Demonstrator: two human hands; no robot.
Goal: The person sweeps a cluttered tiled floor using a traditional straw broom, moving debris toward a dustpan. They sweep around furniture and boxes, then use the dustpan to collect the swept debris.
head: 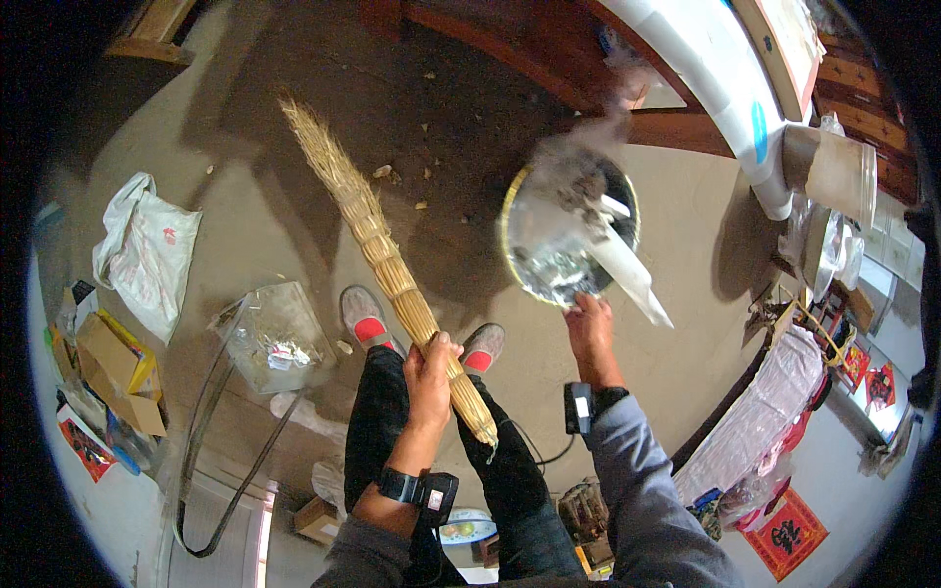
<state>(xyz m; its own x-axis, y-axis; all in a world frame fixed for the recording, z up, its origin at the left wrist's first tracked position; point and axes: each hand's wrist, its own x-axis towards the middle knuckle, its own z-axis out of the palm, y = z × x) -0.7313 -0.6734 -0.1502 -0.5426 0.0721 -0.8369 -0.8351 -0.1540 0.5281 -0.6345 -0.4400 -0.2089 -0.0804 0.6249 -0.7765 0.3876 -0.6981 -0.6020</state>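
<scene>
My left hand [430, 382] grips a straw hand broom [390, 268] near its tied handle end. The bristles point forward and left over the floor. With my right hand [589, 331] I hold the near rim of a round bin [509, 246] with a light rim and a dark, shiny inside. A grey, blurred clump of dust or lint [581, 192] shows at its mouth. One rolled white sheet [625, 275] sticks out over the rim towards me. Left of my feet lies a dustpan [305, 312] with white scraps in it and a long dark handle.
A white plastic sack [151, 257] and an opened cardboard box [117, 360] lie at the left. Small debris [384, 171] dots the floor ahead, before dark red wooden furniture [507, 51]. A plastic-covered piece of furniture [764, 411] stands at the right.
</scene>
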